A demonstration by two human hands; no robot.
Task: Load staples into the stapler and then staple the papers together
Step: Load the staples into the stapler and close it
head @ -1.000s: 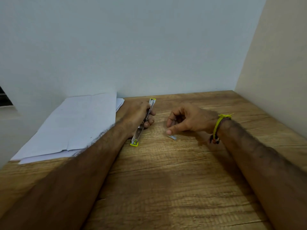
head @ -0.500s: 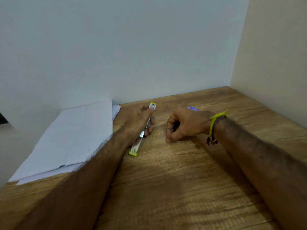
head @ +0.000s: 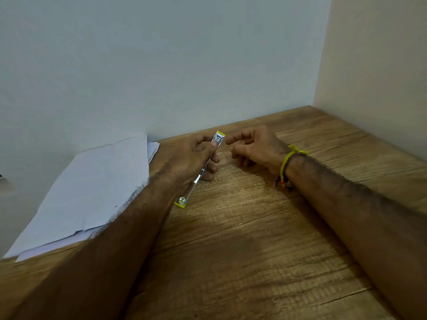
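My left hand grips a slim silver stapler with yellow ends, swung out flat into one long strip. Its near end rests on the wooden table and its far end sticks up past my fingers. My right hand, with a yellow band at the wrist, hovers just right of the stapler's far end. Its fingers are loosely curled and apart, and I see no staples in it. A stack of white papers lies at the left, partly under my left forearm.
The table sits in a corner, with a pale wall behind it and a beige wall on the right. The papers reach the back wall and overhang the table's left edge.
My right hand has risen from a closed fist on the table and spread its fingers near the stapler's far end. My left hand has tilted the stapler's far end up. The view has dipped.
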